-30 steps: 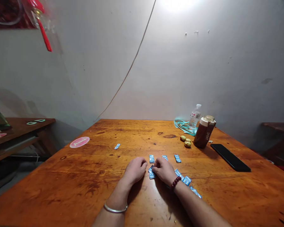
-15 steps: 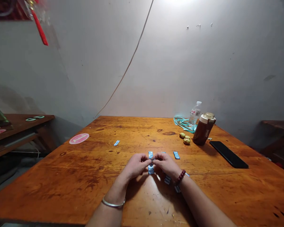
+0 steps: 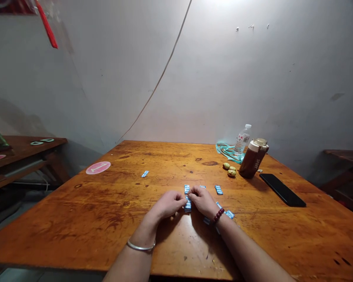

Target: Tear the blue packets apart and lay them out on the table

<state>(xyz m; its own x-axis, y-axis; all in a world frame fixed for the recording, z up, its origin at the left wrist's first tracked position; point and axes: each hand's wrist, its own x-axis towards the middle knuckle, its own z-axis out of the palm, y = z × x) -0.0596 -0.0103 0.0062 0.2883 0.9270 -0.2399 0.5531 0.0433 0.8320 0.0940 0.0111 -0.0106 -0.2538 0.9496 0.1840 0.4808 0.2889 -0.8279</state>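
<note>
Right hand (image 3: 204, 202) parted from left hand (image 3: 168, 204); blue-white stack (image 3: 188, 206) between fingertips; grasps unclear.

"SPORT" on a brown cylindrical flask with a cream lid (image 3: 248, 163); "1" on a flat, round pink disc (image 3: 98, 168).
With twelve o'clock straight ahead, the flask's pale capitals run lengthwise at one and the disc's whitish numeral lies at eleven. Behind the flask, a clear plastic bottle (image 3: 240, 148) bears red characters, one apparently 水. Print on the small blue-and-white rectangular pieces (image 3: 219, 190) is illegible.
</note>
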